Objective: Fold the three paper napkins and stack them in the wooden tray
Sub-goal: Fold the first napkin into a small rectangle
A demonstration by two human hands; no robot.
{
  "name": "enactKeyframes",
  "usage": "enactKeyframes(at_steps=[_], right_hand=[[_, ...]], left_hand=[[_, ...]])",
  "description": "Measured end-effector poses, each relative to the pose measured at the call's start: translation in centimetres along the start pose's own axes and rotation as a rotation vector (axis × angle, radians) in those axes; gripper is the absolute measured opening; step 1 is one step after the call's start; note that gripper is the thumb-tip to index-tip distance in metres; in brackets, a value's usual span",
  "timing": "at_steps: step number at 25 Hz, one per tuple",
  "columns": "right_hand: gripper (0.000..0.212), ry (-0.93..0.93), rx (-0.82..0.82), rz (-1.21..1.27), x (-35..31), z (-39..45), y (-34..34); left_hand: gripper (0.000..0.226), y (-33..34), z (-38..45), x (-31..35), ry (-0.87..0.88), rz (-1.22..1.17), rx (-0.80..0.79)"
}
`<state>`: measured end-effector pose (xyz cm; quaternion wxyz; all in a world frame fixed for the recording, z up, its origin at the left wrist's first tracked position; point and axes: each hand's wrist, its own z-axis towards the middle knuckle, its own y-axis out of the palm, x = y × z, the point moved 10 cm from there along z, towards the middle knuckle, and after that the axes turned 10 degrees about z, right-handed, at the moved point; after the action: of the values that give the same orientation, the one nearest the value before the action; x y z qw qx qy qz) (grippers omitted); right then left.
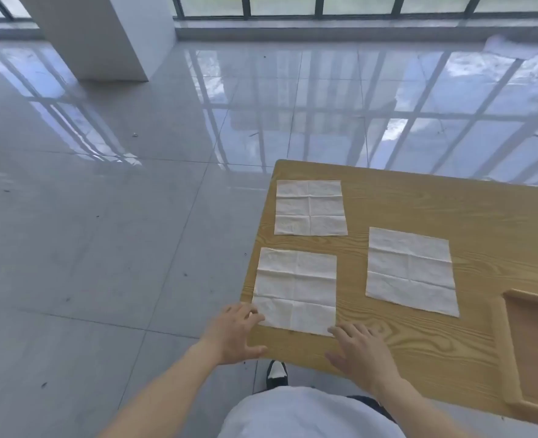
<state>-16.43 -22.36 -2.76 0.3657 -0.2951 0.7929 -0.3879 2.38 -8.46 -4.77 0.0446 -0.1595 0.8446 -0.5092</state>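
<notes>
1. Layout: three paper napkins lie flat and unfolded on the wooden table [419, 210]. Nearest napkin [295, 290] sits at the table's left edge, far napkin [310, 207] just beyond it, right napkin [411, 269] apart to the right. Wooden tray [508, 349] is at the right edge of view, partly cut off – the part in view holds nothing.

2. Risk – slip: paper is thin and the table looks smooth. If fingertips push rather than pinch, the sheet prob. skates fwd instead of lifting.

3. Risk – overhang: nearest napkin's left edge runs v. close to the table edge. A sideways drag could take a corner off the table and let the sheet droop or fall.

4. Risk – skew fold: the napkin carries old crease lines. If the two corners rise unevenly, the fold likely lands off-crease and the stack in the tray won't sit square.

5. Left hand [234, 335]: palm down, fingers spread apart, tips touching the napkin's near-left corner; thumb out toward the table edge. Nothing clamped.

6. Right hand [357, 352]: palm down on the table, fingers splayed, tips at or just short of the near-right corner – contact can't be confirmed. Holds nothing.

7. Both forearms reach in from below, roughly symmetric about the napkin.
</notes>
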Motion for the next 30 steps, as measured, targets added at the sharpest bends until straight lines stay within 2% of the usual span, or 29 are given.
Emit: enactKeyframes(at_steps=[4, 8, 10, 12, 16, 18, 23, 30], right_hand=[[0.066, -0.006, 0.093, 0.006, -2.1, 0.6, 1.2], [0.089, 0.116, 0.015, 0.017, -1.6, 1.5, 4.1], [0.092, 0.140, -0.014, -0.005, -1.9, 1.4, 5.1], [0.094, 0.157, 0.035, -0.029, -2.1, 0.8, 5.3], [0.074, 0.078, 0.281, -0.041, -3.3, -0.9, 5.3], [0.061, 0.046, 0.336, -0.054, -3.5, -1.5, 5.4], [0.032, -0.035, 0.428, 0.004, -3.6, -2.5, 4.5], [0.018, 0.014, 0.464, 0.214, -1.9, -2.2, 1.2]], left_hand=[[0.080, 0.5, 1.0, 0.8, 0.146, 0.125, 0.094], [0.089, 2.3, 1.2, 1.5, 0.165, 0.153, 0.072], [0.085, 2.7, 1.0, 1.8, 0.167, 0.166, 0.075], [0.076, 2.9, 0.3, 2.3, 0.178, 0.179, 0.139], [0.055, 2.1, -1.4, 3.1, 0.230, 0.137, 0.357], [0.047, 1.9, -2.2, 3.5, 0.272, 0.135, 0.425], [0.029, 0.4, -3.7, 3.5, 0.312, 0.068, 0.542], [0.013, -1.9, -2.4, 0.8, 0.193, -0.179, 0.583]])
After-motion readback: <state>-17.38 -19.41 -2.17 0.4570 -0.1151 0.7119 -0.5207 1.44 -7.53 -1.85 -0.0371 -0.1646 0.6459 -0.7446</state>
